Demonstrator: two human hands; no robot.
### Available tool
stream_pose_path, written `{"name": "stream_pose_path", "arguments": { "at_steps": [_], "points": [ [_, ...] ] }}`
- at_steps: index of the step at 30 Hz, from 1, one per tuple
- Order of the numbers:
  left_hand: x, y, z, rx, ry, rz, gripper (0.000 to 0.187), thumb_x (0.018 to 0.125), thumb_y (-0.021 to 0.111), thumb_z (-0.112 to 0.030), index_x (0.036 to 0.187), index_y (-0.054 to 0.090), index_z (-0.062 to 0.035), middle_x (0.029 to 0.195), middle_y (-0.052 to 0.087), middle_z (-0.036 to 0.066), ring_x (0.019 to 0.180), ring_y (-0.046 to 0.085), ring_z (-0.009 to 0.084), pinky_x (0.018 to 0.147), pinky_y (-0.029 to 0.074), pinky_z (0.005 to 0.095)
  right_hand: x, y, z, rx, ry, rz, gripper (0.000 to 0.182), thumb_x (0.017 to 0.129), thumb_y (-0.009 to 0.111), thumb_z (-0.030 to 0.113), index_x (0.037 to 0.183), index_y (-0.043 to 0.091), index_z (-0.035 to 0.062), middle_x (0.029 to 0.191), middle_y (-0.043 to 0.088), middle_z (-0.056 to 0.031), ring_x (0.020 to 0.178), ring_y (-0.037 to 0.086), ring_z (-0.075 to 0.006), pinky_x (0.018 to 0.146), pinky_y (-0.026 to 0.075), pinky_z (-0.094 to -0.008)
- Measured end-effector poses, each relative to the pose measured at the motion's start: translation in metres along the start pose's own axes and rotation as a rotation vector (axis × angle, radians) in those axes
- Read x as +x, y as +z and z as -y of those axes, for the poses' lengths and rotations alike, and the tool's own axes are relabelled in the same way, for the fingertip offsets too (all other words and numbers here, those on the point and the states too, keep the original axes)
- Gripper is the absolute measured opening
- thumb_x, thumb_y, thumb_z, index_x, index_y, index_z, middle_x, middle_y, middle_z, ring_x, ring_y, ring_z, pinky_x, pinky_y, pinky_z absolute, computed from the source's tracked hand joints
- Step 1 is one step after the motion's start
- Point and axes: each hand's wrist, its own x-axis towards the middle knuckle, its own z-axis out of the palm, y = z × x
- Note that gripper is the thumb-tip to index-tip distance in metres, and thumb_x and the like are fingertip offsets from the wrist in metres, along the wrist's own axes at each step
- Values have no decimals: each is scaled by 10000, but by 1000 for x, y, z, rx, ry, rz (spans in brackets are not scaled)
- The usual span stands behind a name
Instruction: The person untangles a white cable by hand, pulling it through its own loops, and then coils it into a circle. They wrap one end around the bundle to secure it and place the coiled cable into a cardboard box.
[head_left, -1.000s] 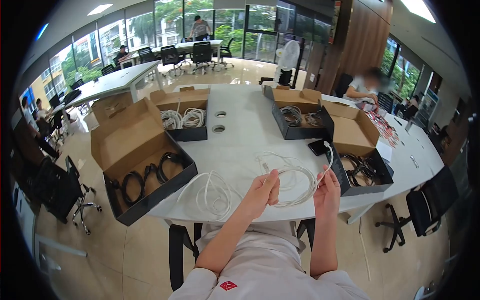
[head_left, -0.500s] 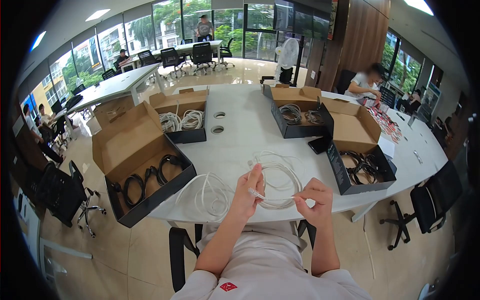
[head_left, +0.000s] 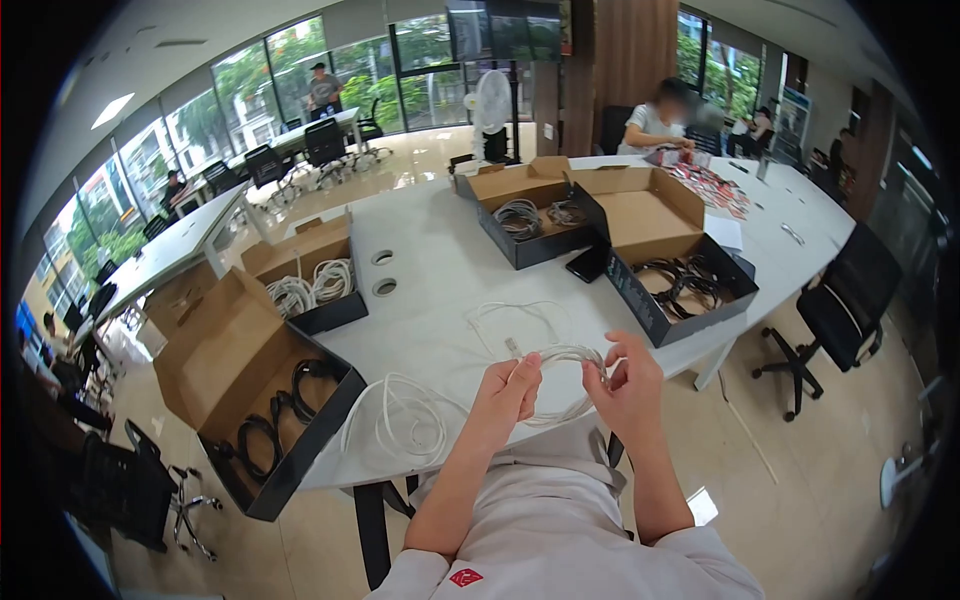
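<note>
A white network cable (head_left: 560, 412) is wound into a loop in front of me at the table's near edge. My left hand (head_left: 508, 392) is closed round the loop's left side. On the right side, my right hand (head_left: 628, 388) grips the loop between thumb and fingers, its index finger raised. A small plug (head_left: 512, 347) shows just above my left thumb. Beyond my hands, a thin loose length of white cable (head_left: 480, 318) lies on the table. Left of my left hand rests another loose white cable (head_left: 412, 420).
Open boxes stand around the white table (head_left: 430, 270): black cables in the left box (head_left: 310, 440) and right box (head_left: 690, 325), white cables in the rear-left box (head_left: 335, 312), grey ones in the rear-middle box (head_left: 530, 250). A phone (head_left: 587, 264) lies between boxes. A person (head_left: 655, 125) sits across.
My view has turned to the right. My hands have drawn closer together, and the right one has shifted from pinching a cable strand to holding the loop's side.
</note>
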Motion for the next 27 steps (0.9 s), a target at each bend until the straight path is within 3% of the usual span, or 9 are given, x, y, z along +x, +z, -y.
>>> {"name": "stream_pose_path", "arguments": {
  "at_steps": [4,7,10,16,19,23,27],
  "points": [
    [0,5,4,166,-46,155,522,998,458,-407,566,313,-151,486,248,-73,426,184,50,405,156,254,-9,3,-21,-54,-123,115,254,805,656,48,1045,574,33,688,578,-90,520,552,-195,506,438,-316],
    [3,9,3,207,-106,269,517,1003,443,-409,576,313,-148,495,249,-75,435,181,46,407,154,253,-12,-5,-20,-171,-79,136,235,841,622,53,1071,577,33,709,598,-88,589,581,-173,578,461,-321],
    [8,7,7,152,-165,363,507,1005,434,-414,593,313,-146,500,246,-76,434,176,47,406,151,253,-17,-6,-22,466,233,228,258,849,630,61,1100,585,22,782,636,-71,679,595,-131,596,454,-291],
    [20,14,23,-17,-244,400,497,1006,411,-442,616,304,-154,491,240,-75,421,159,51,402,152,256,-17,-36,-37,1149,557,298,300,868,612,19,1165,580,-13,865,641,-35,826,594,-99,650,476,-248],
    [25,19,27,-19,-246,356,499,1005,401,-457,615,308,-160,484,240,-74,418,156,50,401,155,256,-12,-43,-17,1190,653,159,266,906,588,33,1168,587,-16,836,637,-50,776,589,-86,649,483,-234],
    [25,22,41,0,-286,383,499,997,423,-460,607,319,-167,482,244,-77,413,163,47,398,160,251,-11,-25,-42,935,549,-255,223,946,561,67,1146,604,-22,769,604,-24,646,542,-72,591,455,-209],
    [21,18,54,123,-306,321,502,988,457,-451,594,320,-171,485,250,-81,410,176,45,395,163,249,4,-56,-73,1106,361,-326,215,965,534,97,1120,618,-25,710,540,7,637,482,-63,615,427,-222]
  ]
}}
